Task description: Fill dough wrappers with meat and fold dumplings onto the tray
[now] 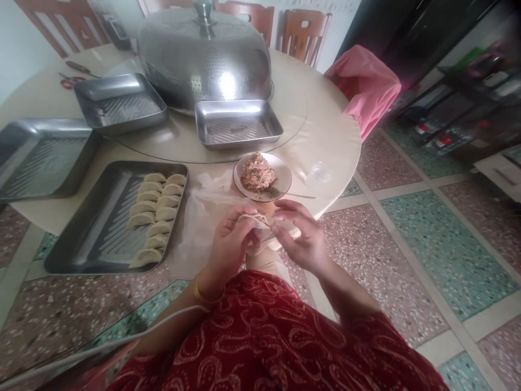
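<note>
Between my two hands, just in front of the table edge, is a pale dumpling (257,218), folded and partly hidden by fingers. My left hand (230,241) is closed around its left side. The thumb and finger of my right hand (303,236) pinch its right end. Beyond my hands stands a plate (239,184) with a mound of minced filling (258,172). A spoon (299,195) rests in it, its handle reaching over the right rim. To the left, a dark metal tray (93,239) carries two rows of folded dumplings (157,214).
Several more metal trays lie on the round table, one tray (240,127) behind the plate. A large domed steel lid (203,60) stands at the back. Crumpled translucent plastic (199,217) lies beside the dumpling tray. A pink cloth (366,81) covers a chair at right. Scissors (71,81) lie far left.
</note>
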Demonstrator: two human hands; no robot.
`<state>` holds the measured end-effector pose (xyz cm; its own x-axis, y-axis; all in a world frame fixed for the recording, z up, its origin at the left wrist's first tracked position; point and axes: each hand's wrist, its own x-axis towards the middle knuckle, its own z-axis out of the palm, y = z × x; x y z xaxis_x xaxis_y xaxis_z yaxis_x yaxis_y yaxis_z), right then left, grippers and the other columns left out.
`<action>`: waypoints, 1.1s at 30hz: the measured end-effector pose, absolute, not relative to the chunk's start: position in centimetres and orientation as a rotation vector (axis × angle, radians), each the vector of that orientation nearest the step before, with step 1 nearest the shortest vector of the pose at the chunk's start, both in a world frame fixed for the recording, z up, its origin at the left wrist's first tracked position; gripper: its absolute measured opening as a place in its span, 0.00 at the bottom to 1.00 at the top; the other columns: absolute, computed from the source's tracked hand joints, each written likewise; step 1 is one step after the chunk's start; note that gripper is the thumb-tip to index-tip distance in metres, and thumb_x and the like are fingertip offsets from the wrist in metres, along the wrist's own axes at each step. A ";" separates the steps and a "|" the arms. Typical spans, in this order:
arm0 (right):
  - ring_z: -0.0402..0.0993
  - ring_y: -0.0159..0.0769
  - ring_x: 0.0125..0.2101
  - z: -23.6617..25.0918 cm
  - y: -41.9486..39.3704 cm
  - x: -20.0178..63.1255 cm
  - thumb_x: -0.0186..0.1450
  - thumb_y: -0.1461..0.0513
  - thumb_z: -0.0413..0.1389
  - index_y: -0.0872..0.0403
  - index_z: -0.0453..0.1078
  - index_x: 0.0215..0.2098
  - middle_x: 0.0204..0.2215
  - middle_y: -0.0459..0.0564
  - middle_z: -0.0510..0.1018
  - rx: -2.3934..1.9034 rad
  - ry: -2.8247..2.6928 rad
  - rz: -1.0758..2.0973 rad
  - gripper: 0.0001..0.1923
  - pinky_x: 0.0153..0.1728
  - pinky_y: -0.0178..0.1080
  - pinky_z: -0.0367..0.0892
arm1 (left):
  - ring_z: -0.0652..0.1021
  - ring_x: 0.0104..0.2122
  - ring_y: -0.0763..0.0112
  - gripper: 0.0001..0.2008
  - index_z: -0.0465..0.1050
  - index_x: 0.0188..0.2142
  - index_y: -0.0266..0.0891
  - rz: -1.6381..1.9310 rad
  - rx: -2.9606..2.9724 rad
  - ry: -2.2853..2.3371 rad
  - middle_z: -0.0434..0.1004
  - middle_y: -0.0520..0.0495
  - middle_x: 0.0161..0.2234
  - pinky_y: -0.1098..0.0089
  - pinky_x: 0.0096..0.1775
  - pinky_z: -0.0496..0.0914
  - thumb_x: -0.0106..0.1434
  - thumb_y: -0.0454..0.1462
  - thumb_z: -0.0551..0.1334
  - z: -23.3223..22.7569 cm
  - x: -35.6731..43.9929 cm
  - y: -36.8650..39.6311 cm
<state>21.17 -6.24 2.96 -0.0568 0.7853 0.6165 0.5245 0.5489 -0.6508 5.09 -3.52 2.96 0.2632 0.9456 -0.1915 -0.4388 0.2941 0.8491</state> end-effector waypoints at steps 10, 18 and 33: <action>0.79 0.40 0.46 4.1 -6.4 22.4 0.66 0.65 0.58 0.52 0.74 0.37 0.45 0.52 0.80 -1.215 -1.765 0.398 0.04 0.45 0.48 0.80 | 0.72 0.21 0.81 0.04 0.70 0.33 0.40 1.056 0.939 0.832 0.78 0.52 0.36 0.76 0.21 0.66 0.56 0.33 0.64 2.6 4.9 -4.0; 0.76 0.41 0.50 2.3 -6.5 22.2 0.68 0.64 0.55 0.47 0.73 0.43 0.47 0.48 0.78 -1.104 -1.628 0.383 0.08 0.47 0.51 0.76 | 0.71 0.20 0.81 0.06 0.68 0.34 0.43 1.019 0.891 0.827 0.78 0.53 0.37 0.76 0.19 0.63 0.57 0.35 0.64 2.4 5.3 -4.1; 0.67 0.47 0.58 1.3 -7.2 21.3 0.66 0.67 0.55 0.40 0.73 0.52 0.58 0.48 0.71 -1.074 -1.725 0.308 0.20 0.51 0.59 0.71 | 0.75 0.25 0.79 0.09 0.65 0.34 0.41 1.018 0.904 0.834 0.79 0.52 0.40 0.76 0.25 0.69 0.59 0.36 0.66 3.0 5.5 -4.5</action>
<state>21.27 -7.24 1.30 -0.0656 0.7755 0.6279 0.5102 0.5668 -0.6469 5.46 -4.47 3.01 0.3032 0.9408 -0.1517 -0.3340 0.2540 0.9077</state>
